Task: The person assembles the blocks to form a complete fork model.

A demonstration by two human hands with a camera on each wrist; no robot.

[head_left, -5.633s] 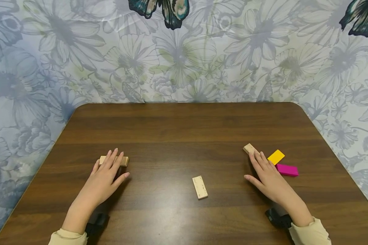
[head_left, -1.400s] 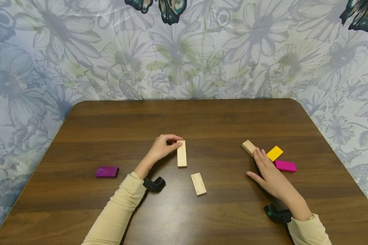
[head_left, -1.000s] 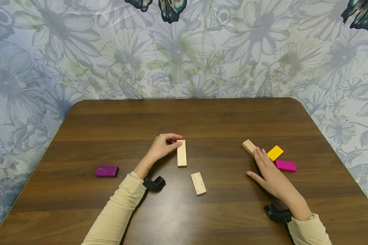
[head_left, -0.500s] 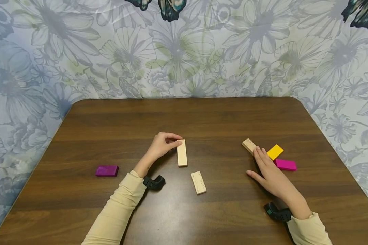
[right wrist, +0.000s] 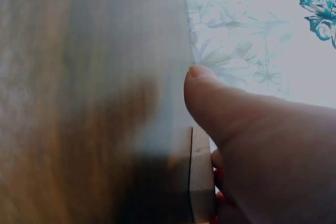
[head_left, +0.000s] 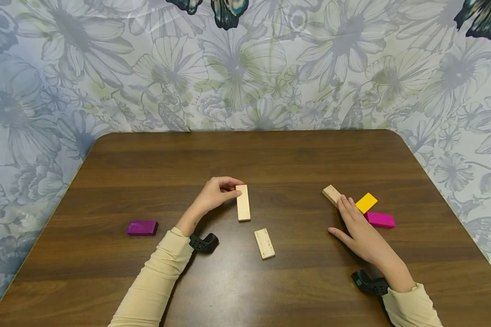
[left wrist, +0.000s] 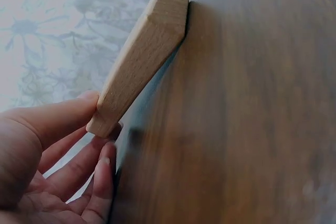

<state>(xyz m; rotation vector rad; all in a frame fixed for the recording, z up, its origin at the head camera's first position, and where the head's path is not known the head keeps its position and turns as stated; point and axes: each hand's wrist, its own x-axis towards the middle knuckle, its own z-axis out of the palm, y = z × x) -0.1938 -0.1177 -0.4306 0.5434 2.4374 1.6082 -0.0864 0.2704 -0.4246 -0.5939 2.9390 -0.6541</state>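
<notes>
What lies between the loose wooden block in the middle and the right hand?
The head view shows only bare brown tabletop between the loose wooden block and the right hand.

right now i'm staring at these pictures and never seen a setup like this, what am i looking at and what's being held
There's no machine, just a person's bare left hand and right hand, with a dark device at each wrist. The wide picture comes from a camera on the head; the two close ones come from cameras on the wrists.

The left hand pinches one end of a long pale block. The right hand, fingers straight, partly covers another pale block, near a yellow block and a pink block. Also on the table are a speckled block and a purple block.
</notes>
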